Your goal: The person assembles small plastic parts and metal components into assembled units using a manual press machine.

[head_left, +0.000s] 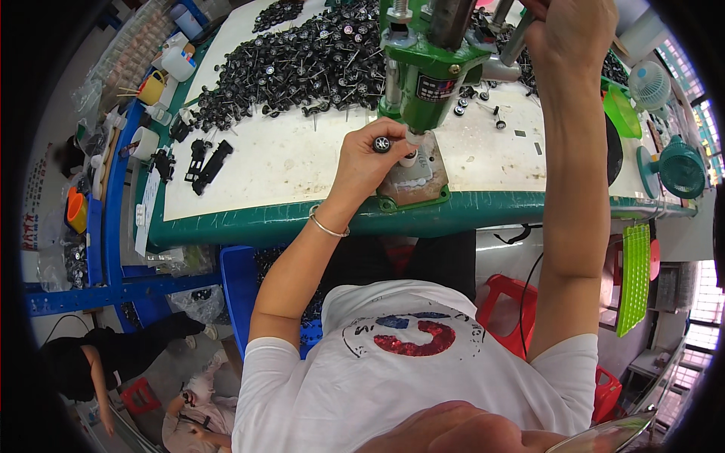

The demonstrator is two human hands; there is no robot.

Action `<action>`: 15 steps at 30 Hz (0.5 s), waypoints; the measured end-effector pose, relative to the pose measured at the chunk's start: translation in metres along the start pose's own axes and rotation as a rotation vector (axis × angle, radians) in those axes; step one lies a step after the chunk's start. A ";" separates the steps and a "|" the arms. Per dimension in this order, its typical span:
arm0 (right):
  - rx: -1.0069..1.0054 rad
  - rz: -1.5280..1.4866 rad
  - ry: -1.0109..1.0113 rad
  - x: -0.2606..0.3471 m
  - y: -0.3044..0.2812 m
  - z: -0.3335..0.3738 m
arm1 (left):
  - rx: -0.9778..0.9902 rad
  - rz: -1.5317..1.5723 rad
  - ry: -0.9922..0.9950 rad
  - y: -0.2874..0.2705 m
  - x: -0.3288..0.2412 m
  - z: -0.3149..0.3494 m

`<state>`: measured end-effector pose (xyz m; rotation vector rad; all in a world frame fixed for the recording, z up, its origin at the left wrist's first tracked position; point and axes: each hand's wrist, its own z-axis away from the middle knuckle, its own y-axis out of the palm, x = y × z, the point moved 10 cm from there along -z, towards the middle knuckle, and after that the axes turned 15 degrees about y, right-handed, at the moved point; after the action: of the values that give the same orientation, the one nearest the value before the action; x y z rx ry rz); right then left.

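My left hand (363,160), with a bangle on its wrist, is at the base of a green hand press (429,94). A small black toy wheel with a silver hub (382,144) sits between its closed fingers. Thumb and fingertips reach to the white post (408,159) under the press ram; what they pinch there is too small to make out. Raised at the upper right, my right hand (575,34) is closed round the metal press lever (516,39). The press's base plate (411,192) lies at the table's front edge.
A large heap of black wheels on thin axles (302,64) covers the table's far left. Black plastic toy chassis parts (211,166) lie at the left. Two fans (682,167) and a green bowl (621,113) are at the right. A blue bin (240,283) stands below the table.
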<state>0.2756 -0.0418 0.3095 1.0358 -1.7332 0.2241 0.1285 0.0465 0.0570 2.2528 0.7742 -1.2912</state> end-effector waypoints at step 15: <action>0.032 -0.034 -0.215 0.015 -0.009 0.017 | 0.027 -0.091 -0.003 0.002 -0.003 -0.002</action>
<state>0.2699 -0.0654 0.3120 1.1461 -1.9076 0.1220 0.1296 0.0455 0.0612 2.2591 0.8718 -1.3538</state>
